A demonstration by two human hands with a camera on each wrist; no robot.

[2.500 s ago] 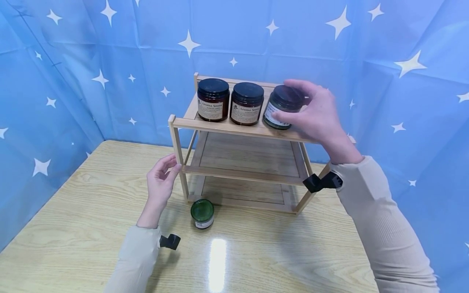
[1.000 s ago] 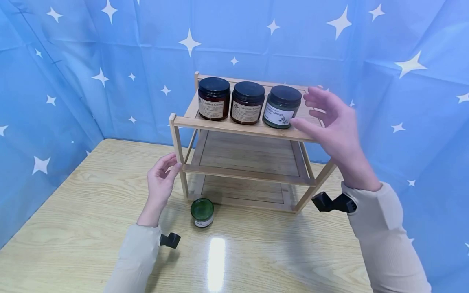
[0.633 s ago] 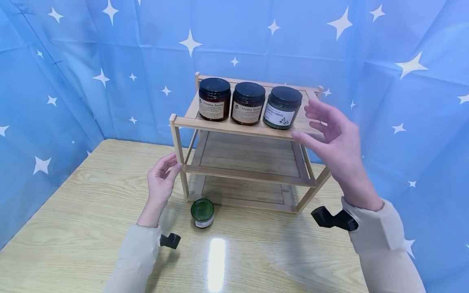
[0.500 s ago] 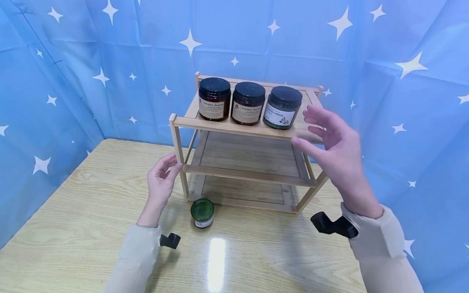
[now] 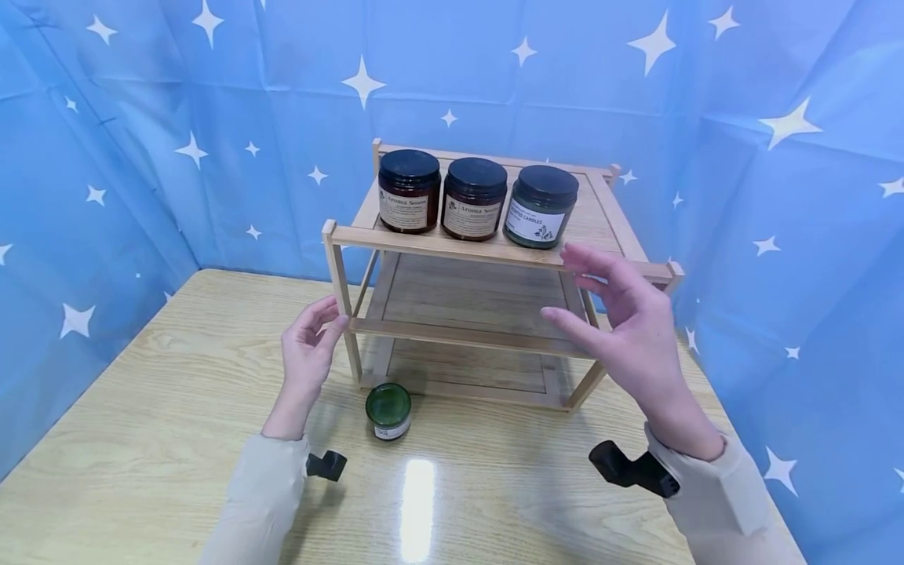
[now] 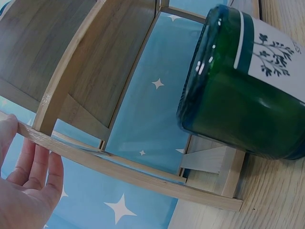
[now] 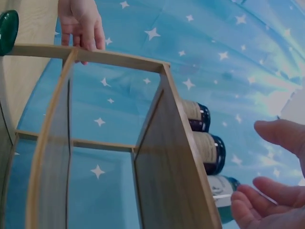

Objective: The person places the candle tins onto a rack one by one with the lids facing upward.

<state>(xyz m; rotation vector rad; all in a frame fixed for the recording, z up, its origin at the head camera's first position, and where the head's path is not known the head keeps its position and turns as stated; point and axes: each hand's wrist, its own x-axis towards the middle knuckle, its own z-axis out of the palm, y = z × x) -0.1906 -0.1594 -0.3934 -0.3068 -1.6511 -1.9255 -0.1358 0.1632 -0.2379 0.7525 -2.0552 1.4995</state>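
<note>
My left hand (image 5: 308, 345) pinches the left front post of a three-tier wooden shelf rack (image 5: 473, 336), with thumb and fingertips on either side in the left wrist view. Held in front of the rack's right end, my right hand (image 5: 628, 329) has its fingers spread and nothing in them. Along the top tier stand two brown candle jars, the left one (image 5: 410, 192) and the middle one (image 5: 474, 199), then a green candle jar (image 5: 540, 207) with a white label. All three have black lids. A lidless green candle jar (image 5: 388, 411) stands on the table by the rack's left front foot.
The wooden table (image 5: 162, 439) lies under the rack. Behind it hangs a blue curtain (image 5: 452, 71) with white stars, which also runs down both sides. Bare boards show on the middle and lower tiers. Black camera mounts sit on both wrists.
My right hand has let go of the green candle jar on the top tier, drawn back to the right, then come down toward me. My left hand keeps its place on the post.
</note>
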